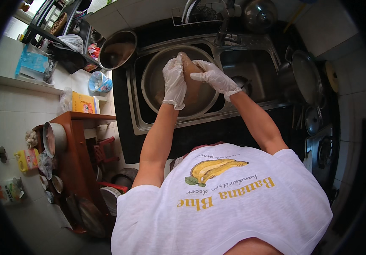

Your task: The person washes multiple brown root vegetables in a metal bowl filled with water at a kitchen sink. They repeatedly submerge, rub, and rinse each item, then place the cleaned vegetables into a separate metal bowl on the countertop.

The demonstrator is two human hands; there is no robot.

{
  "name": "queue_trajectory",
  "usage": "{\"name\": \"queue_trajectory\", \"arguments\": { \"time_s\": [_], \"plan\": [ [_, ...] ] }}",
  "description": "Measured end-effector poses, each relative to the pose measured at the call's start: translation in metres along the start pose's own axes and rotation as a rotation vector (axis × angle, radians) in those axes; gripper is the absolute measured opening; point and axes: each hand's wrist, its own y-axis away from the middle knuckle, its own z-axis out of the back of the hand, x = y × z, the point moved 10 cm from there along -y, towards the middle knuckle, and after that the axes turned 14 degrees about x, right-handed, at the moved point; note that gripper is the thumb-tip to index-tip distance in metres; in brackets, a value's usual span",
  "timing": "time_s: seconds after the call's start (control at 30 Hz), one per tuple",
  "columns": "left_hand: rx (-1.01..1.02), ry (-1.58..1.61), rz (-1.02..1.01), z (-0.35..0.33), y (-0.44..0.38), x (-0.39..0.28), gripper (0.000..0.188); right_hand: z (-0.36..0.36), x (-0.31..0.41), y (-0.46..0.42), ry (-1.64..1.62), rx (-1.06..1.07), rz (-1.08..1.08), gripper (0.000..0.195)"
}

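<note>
Both of my hands wear thin whitish disposable gloves over a large round metal basin [150, 68] in the left bowl of the sink. My left hand [174, 78] grips the left side of a long, wet, tan piece of food [189, 68], apparently meat, though its exact kind is unclear. From the other side, my right hand [213, 75] holds the same piece, thumb and fingers against its edge. The piece slants upward, and its lower end reaches into cloudy liquid in the basin. Part of its left side is hidden behind my left glove.
A metal pot [118, 50] stands left of the sink [132, 105]. The faucet [221, 36] rises behind it; a dark ladle [241, 83] lies in the right bowl. Farther right are a large pot [305, 76] and a stove burner [325, 151]. A wooden cabinet [80, 153] stands left.
</note>
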Motion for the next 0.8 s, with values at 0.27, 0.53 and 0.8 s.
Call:
{"name": "queue_trajectory", "arguments": {
  "time_s": [0.27, 0.53, 0.8],
  "plan": [
    [-0.084, 0.033, -0.011, 0.008, 0.004, 0.027, 0.026, 0.011, -0.011, -0.021, -0.240, -0.359, 0.156, 0.027],
    [0.064, 0.132, 0.021, -0.015, 0.015, 0.019, 0.021, 0.019, -0.028, -0.011, -0.251, -0.460, -0.023, 0.042],
    [0.019, 0.149, 0.075, -0.003, 0.015, 0.022, 0.025, -0.012, -0.038, 0.004, -0.541, -0.288, 0.127, 0.027]
  ]
}}
